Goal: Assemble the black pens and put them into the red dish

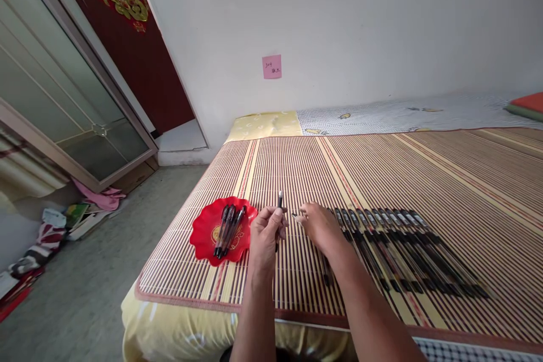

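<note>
My left hand is closed around a black pen, which it holds upright above the striped bamboo mat. My right hand rests low on the mat beside it, fingers pinched on a small dark piece I cannot make out. To the left lies a red scalloped plate holding three black pens. A long row of several black pens lies side by side on the mat to the right of my right hand.
The mat covers a bed with a yellow sheet against a white wall. A pink sticky note hangs on the wall. Clothes and clutter lie on the floor at left, by a glass door.
</note>
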